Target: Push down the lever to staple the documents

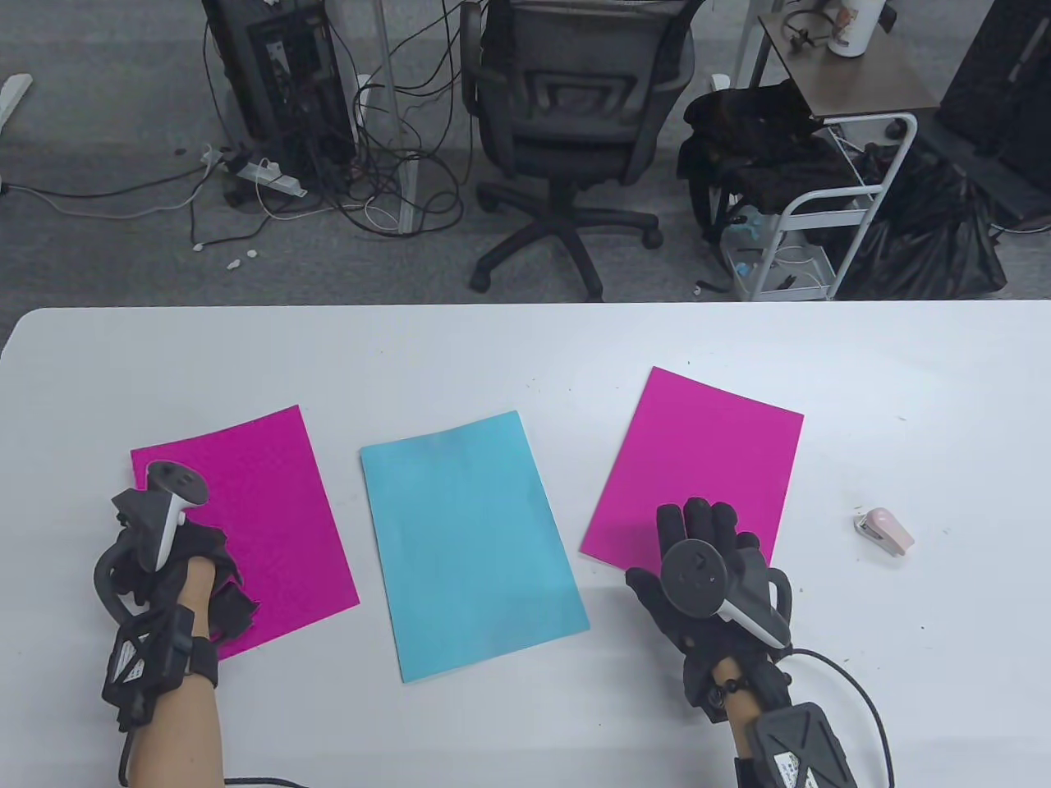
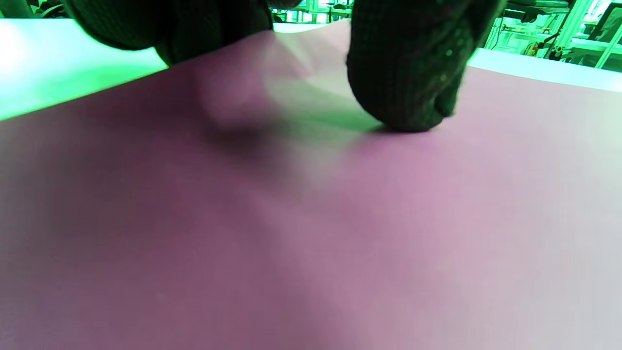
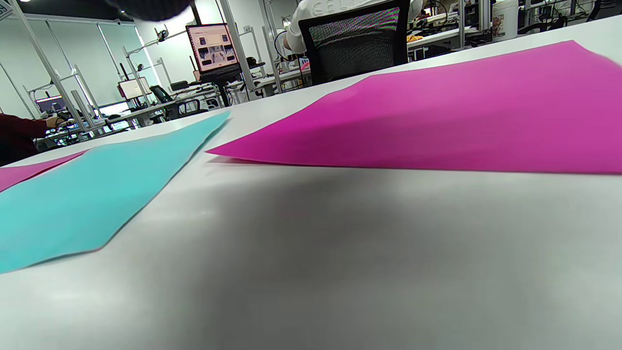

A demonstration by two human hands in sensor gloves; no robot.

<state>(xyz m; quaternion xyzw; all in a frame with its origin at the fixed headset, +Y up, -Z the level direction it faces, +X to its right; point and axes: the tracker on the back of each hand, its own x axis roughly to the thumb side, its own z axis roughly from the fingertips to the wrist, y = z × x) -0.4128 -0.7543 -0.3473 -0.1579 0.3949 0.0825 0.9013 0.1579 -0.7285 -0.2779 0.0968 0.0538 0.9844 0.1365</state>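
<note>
Your left hand (image 1: 176,566) rests on the near left edge of a flat magenta paper sheet (image 1: 254,501), one knit-gloved fingertip (image 2: 408,92) pressing its matte surface. Right of that sheet lies a smooth cyan rectangular sheet (image 1: 472,542), then a second magenta sheet (image 1: 698,460); your right hand (image 1: 702,558) lies open at its near edge, fingers spread. The small pale pink plastic stapler (image 1: 885,532) sits farther right, untouched.

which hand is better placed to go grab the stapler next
Right. The pink stapler lies on the table just right of the right hand, which holds nothing. The left hand rests on the far-left magenta sheet.
</note>
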